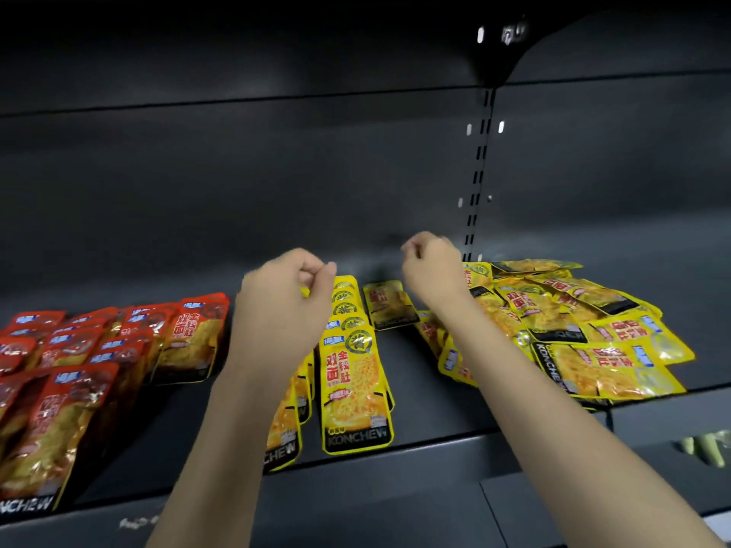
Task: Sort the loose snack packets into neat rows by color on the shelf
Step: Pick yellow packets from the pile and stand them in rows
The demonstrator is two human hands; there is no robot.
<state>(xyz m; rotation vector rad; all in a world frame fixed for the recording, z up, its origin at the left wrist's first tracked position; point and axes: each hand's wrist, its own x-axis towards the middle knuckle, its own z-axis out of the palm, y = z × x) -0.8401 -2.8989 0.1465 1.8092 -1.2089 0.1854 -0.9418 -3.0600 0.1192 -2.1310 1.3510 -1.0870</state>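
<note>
Shelf (435, 409): red packets (99, 350) rowed at left. Yellow row (356, 373) started mid-shelf, one packet (389, 304) lying just behind it. Loose yellow pile (573, 330) at right still unsorted, reaching the front lip. Bare shelf between row and pile. Left hand (285, 294) and right hand (433, 267) hover, fingers curled, holding nothing visible.

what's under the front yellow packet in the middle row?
Under the front yellow foil snack packet, more yellow packets lie overlapped in a row running backward; only their top edges show. How many there are, and the shelf beneath, is covered.
</note>
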